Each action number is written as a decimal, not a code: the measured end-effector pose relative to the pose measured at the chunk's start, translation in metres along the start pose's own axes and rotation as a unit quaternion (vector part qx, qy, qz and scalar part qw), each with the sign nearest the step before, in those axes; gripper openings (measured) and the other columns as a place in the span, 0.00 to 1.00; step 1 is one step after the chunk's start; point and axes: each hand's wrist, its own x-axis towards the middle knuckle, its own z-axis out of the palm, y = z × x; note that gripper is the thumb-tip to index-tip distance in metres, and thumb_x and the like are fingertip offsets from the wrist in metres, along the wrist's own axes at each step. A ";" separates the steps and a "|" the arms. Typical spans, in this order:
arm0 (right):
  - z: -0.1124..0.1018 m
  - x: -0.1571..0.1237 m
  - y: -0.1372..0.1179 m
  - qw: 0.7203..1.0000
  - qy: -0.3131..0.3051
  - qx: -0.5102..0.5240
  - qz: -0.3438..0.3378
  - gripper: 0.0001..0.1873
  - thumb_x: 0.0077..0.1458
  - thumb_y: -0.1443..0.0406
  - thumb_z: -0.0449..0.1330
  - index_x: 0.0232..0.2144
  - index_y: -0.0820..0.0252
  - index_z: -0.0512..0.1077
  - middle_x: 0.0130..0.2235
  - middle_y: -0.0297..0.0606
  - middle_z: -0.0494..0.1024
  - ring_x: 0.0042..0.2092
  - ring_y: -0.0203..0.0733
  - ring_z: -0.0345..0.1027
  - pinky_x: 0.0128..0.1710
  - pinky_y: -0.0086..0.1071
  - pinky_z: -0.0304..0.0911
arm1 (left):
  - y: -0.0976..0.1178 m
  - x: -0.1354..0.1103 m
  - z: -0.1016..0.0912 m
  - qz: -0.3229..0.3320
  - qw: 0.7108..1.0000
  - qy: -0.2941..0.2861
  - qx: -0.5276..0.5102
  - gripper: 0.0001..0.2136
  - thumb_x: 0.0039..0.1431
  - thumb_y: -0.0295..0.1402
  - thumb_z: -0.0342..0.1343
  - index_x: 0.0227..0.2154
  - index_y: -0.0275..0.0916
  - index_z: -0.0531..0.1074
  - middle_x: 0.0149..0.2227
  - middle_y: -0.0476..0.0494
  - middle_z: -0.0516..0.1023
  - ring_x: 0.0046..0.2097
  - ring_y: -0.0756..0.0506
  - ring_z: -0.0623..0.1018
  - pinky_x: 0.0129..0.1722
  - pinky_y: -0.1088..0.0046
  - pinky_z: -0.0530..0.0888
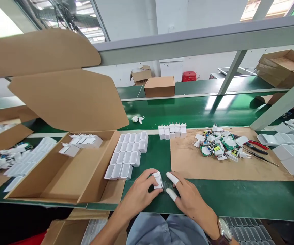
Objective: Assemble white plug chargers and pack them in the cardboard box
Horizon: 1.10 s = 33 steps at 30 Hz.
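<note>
My left hand point(143, 190) grips a small white plastic charger casing point(158, 179) by its sides, just above the green bench. To the right of it, my right hand point(187, 195) has thumb and forefinger apart, both in white finger cots, with nothing between them. Left of my hands stand rows of open white plastic shells point(126, 153). Beyond and to the right, a heap of circuit boards and white plug parts point(220, 143) lies on a cardboard sheet point(187, 166). Several white plug pieces with pins point(172, 131) stand upright in a group behind my hands.
An open cardboard box point(90, 166) with several white chargers point(85, 140) inside sits on the left. Red-handled pliers point(258, 145) and tweezers point(261, 157) lie beside the heap. More white shells point(293, 154) are stacked far right. A closed carton point(159, 86) rests at the back.
</note>
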 end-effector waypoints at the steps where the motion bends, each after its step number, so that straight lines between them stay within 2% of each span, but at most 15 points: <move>1: -0.004 -0.004 0.005 1.000 0.019 -0.010 -0.001 0.35 0.60 0.75 0.55 0.69 0.55 0.59 0.62 0.51 0.76 0.46 0.48 0.80 0.45 0.41 0.79 | 0.000 0.010 -0.008 0.006 1.000 -0.003 0.005 0.04 0.65 0.32 0.63 0.34 0.44 0.73 0.56 0.41 0.79 0.51 0.41 0.84 0.49 0.64 0.81; 5: -0.006 -0.019 0.020 0.997 0.071 -0.015 0.025 0.30 0.65 0.72 0.54 0.67 0.55 0.62 0.56 0.49 0.80 0.36 0.43 0.79 0.38 0.38 0.80 | -0.016 0.073 -0.041 0.007 0.999 0.011 0.044 0.06 0.64 0.37 0.62 0.33 0.43 0.74 0.60 0.38 0.77 0.59 0.37 0.80 0.58 0.56 0.78; 8: 0.004 -0.029 0.025 0.994 0.107 -0.003 0.027 0.27 0.66 0.71 0.55 0.65 0.54 0.64 0.54 0.48 0.80 0.40 0.44 0.80 0.43 0.40 0.81 | -0.040 0.133 -0.055 -0.036 0.996 0.009 0.080 0.07 0.59 0.36 0.64 0.28 0.42 0.75 0.58 0.38 0.79 0.60 0.34 0.79 0.58 0.55 0.77; 11: 0.012 -0.033 0.025 0.993 0.117 -0.005 0.028 0.26 0.66 0.72 0.55 0.64 0.53 0.66 0.56 0.49 0.79 0.52 0.50 0.79 0.52 0.46 0.79 | -0.065 0.182 -0.052 -0.069 0.993 -0.011 0.098 0.11 0.54 0.34 0.68 0.21 0.40 0.74 0.53 0.38 0.81 0.50 0.37 0.83 0.51 0.58 0.81; 13: 0.013 -0.034 0.024 0.993 0.112 -0.002 0.031 0.26 0.66 0.72 0.55 0.64 0.53 0.66 0.57 0.48 0.78 0.56 0.51 0.78 0.54 0.47 0.79 | -0.076 0.203 -0.045 -0.082 0.991 -0.030 0.104 0.10 0.56 0.35 0.69 0.26 0.37 0.77 0.51 0.39 0.81 0.48 0.39 0.83 0.50 0.58 0.81; 15: 0.011 -0.033 0.023 0.994 0.110 0.002 0.029 0.26 0.66 0.73 0.54 0.64 0.53 0.65 0.57 0.48 0.78 0.55 0.50 0.78 0.53 0.45 0.79 | -0.083 0.214 -0.039 -0.085 0.990 -0.049 0.105 0.09 0.62 0.37 0.68 0.36 0.36 0.79 0.51 0.40 0.82 0.49 0.41 0.82 0.50 0.57 0.80; 18: 0.008 -0.032 0.024 0.994 0.111 -0.002 0.017 0.25 0.66 0.73 0.53 0.62 0.53 0.66 0.57 0.49 0.79 0.54 0.51 0.79 0.50 0.43 0.81 | -0.086 0.219 -0.038 -0.074 0.990 -0.070 0.098 0.10 0.66 0.38 0.66 0.42 0.35 0.78 0.53 0.39 0.81 0.52 0.41 0.81 0.52 0.57 0.80; 21: 0.004 -0.030 0.025 0.993 0.116 -0.005 0.009 0.23 0.65 0.73 0.52 0.60 0.54 0.68 0.55 0.50 0.80 0.52 0.51 0.81 0.47 0.42 0.82 | -0.087 0.218 -0.053 -0.063 0.991 -0.069 0.096 0.12 0.61 0.41 0.68 0.37 0.37 0.80 0.58 0.36 0.79 0.56 0.39 0.80 0.56 0.56 0.79; 24: 0.001 -0.028 0.024 0.993 0.114 0.002 0.008 0.23 0.65 0.73 0.53 0.60 0.53 0.68 0.55 0.49 0.80 0.50 0.52 0.82 0.46 0.42 0.82 | -0.089 0.212 -0.077 -0.066 0.990 -0.032 0.117 0.13 0.59 0.46 0.66 0.32 0.41 0.81 0.63 0.34 0.76 0.62 0.33 0.77 0.61 0.53 0.75; 27: 0.000 -0.026 0.026 0.994 0.111 0.012 0.007 0.23 0.65 0.72 0.54 0.60 0.52 0.69 0.55 0.48 0.80 0.51 0.50 0.82 0.47 0.40 0.82 | -0.092 0.198 -0.095 -0.077 0.986 -0.007 0.151 0.16 0.58 0.50 0.63 0.25 0.42 0.79 0.62 0.34 0.77 0.64 0.29 0.74 0.65 0.49 0.71; 30: 0.003 -0.026 0.030 0.993 0.118 0.017 0.008 0.22 0.65 0.72 0.55 0.59 0.53 0.69 0.55 0.47 0.81 0.51 0.50 0.81 0.48 0.41 0.82 | -0.094 0.173 -0.094 -0.078 0.980 -0.026 0.180 0.19 0.50 0.53 0.68 0.19 0.43 0.75 0.57 0.34 0.80 0.63 0.28 0.75 0.64 0.49 0.71; 33: 0.007 -0.028 0.030 0.993 0.116 0.024 0.018 0.22 0.65 0.72 0.55 0.59 0.54 0.70 0.55 0.47 0.80 0.51 0.50 0.81 0.49 0.42 0.81 | -0.090 0.147 -0.082 -0.067 0.977 -0.043 0.198 0.20 0.42 0.51 0.74 0.18 0.43 0.74 0.56 0.33 0.80 0.66 0.24 0.71 0.66 0.44 0.69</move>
